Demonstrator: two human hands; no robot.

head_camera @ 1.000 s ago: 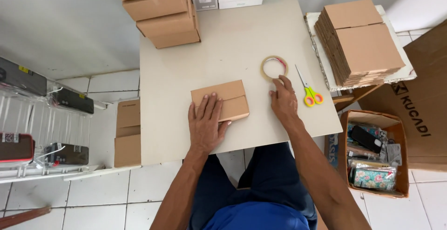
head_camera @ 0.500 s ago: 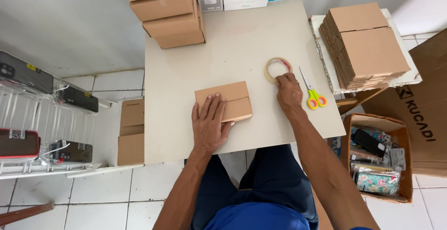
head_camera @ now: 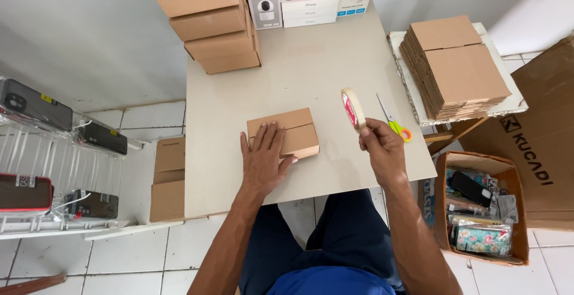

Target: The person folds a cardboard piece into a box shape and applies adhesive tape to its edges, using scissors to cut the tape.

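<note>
A: Where is the small box [head_camera: 286, 132]?
B: On the bench [head_camera: 335, 74], long side running left to right, under the flat left hand [head_camera: 263, 162].
A: And the tape roll [head_camera: 353, 109]?
B: Pinched in the right hand [head_camera: 381, 148], lifted just right of the box.

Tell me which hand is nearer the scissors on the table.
Right. The right hand, holding the tape roll, sits just left of the scissors. The left hand rests flat on the small cardboard box, farther left.
</note>
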